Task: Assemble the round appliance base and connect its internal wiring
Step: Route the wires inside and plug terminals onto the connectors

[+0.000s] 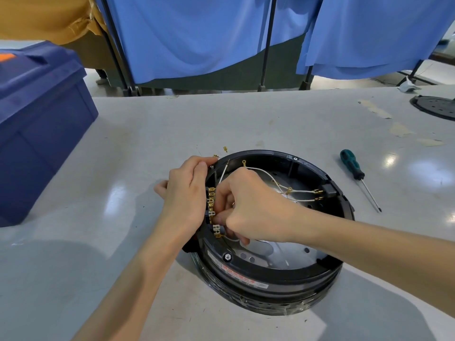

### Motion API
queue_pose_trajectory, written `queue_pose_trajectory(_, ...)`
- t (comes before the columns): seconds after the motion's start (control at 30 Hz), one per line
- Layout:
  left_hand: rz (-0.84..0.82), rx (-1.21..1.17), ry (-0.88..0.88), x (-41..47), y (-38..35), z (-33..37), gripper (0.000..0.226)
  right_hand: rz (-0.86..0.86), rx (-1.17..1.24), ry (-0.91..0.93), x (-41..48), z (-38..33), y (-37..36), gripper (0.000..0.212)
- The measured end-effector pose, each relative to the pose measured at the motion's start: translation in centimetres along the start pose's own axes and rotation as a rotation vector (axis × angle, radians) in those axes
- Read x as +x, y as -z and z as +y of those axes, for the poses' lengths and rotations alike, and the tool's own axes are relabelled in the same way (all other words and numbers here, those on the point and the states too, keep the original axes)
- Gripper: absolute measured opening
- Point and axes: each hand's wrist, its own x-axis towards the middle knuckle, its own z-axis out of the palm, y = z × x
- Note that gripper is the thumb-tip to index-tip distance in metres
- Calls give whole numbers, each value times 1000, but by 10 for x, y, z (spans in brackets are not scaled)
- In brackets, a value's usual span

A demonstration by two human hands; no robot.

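**Gripping the round base while its terminal strip is being pinched**

At the far left of the frame, a blue crate (37, 119) is being kept on the grey table (283, 124). Left of centre, the left hand (187, 193) is being curled over the outer left rim of the round appliance base (270, 274), with its fingers pressed together on the rim's edge. The base is being held open side up on the table, at lower centre. Just inside its left wall, a brass terminal strip (211, 205) is being pinched at its lower part by the thumb and curled fingertips of the right hand (248, 205), whose arm is being reached in from the right edge. Whether a wire end is being held between them cannot be told. White wires (270, 174) are being left draped across the base's interior toward its right wall. Right of the base, well apart, a green-handled screwdriver (350, 164) is being left lying on the table. A black perforated disc (435, 107) is being cut off by the upper right edge.
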Motion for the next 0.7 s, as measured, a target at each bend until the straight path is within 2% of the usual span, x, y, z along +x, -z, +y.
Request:
queue_pose_trajectory(0.17, 0, -3, 19, 0, 0, 1, 38, -20, -13, -27, 0, -2, -1, 10)
queue_pose_trajectory(0.33, -48, -81, 15, 2, 5, -5, 38, -266, 143, -41, -4, 0, 26, 7)
queue_pose_trajectory(0.47, -66, -73, -3, 4, 6, -7, 35, -181, 184, -32, -6, 8, 46, 11)
queue_pose_trajectory(0.57, -59, -82, -9, 5, 6, -7, 34, -194, 275, -25, -7, 7, 46, 8)
queue_pose_trajectory(0.7, -56, -98, -19, 6, 5, -9, 35, -174, 246, 16, -7, 7, 37, 3)
